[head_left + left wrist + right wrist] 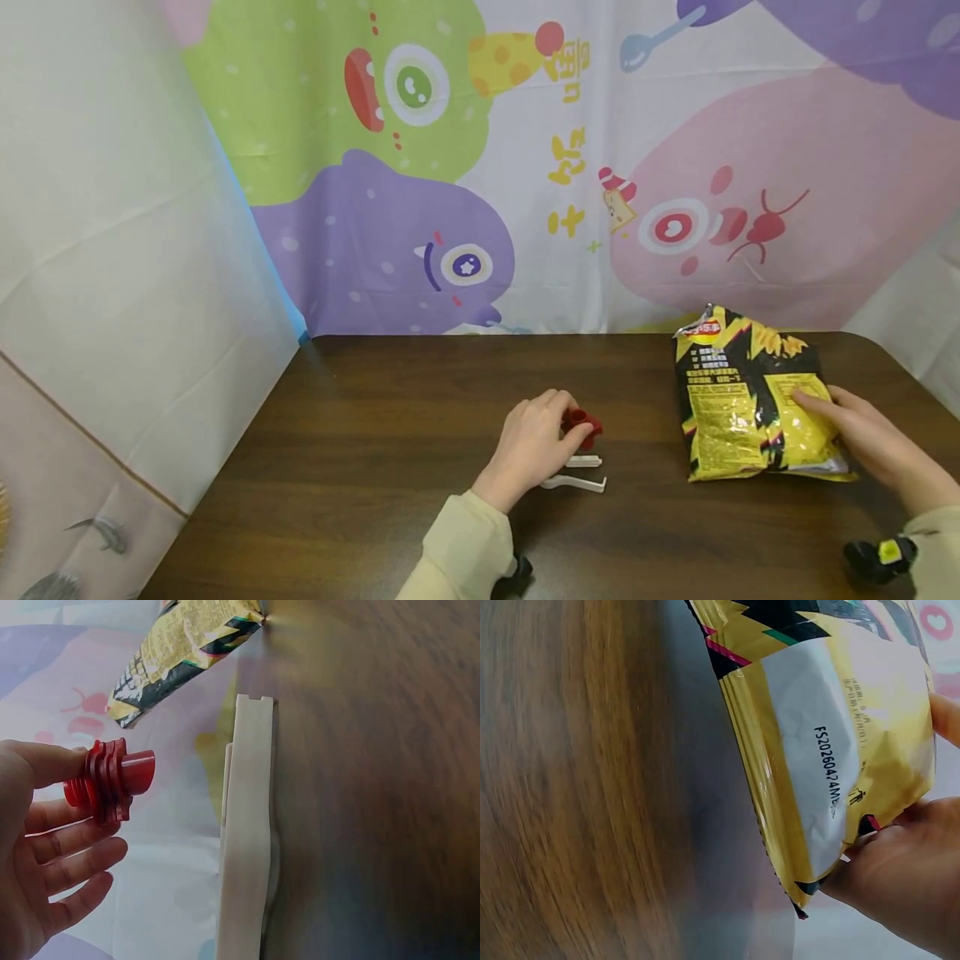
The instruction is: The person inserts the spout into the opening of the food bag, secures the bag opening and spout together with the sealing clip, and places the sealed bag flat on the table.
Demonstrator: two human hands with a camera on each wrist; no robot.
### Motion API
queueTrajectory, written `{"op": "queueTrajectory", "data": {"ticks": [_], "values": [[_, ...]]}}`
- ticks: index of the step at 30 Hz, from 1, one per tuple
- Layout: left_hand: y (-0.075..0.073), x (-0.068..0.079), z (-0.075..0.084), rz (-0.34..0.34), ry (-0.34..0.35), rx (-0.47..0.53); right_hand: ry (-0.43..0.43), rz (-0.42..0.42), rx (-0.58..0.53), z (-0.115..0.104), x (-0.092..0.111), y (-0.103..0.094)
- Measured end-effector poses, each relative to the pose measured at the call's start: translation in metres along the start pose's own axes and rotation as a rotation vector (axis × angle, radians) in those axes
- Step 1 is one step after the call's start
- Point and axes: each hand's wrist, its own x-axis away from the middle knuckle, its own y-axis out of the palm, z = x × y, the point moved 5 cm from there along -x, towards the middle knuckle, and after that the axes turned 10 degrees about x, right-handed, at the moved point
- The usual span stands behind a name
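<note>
While the left hand (531, 442) pinches the red piece (107, 781), likely stiff, the right hand (870, 433) grips the snack bag (738, 417), probably light, slick, crushable, best held by its sealed edge (759, 769).

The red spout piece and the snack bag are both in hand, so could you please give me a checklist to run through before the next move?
1. Red spout piece secure: ok, pinched between the thumb and fingers of the left hand.
2. Snack bag steadied: ok, held at its side by the right hand.
3. Red spout piece clear of the bag: ok, a gap shows between them in the head view.
4. White strips in hand: not ok, they lie on the table near the left hand.
5. Bag's top opened: cannot tell from these views.
</note>
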Motion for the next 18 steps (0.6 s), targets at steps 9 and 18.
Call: {"op": "queueTrajectory", "data": {"ticks": [9,18], "values": [[-0.001,-0.002,0.001,-0.002,-0.064,0.037,-0.064,-0.040,-0.027,-0.014,0.005,0.008],[-0.002,-0.003,0.000,0.042,-0.083,0.082,-0.043,-0.031,-0.023,-0.021,0.011,0.019]]}}
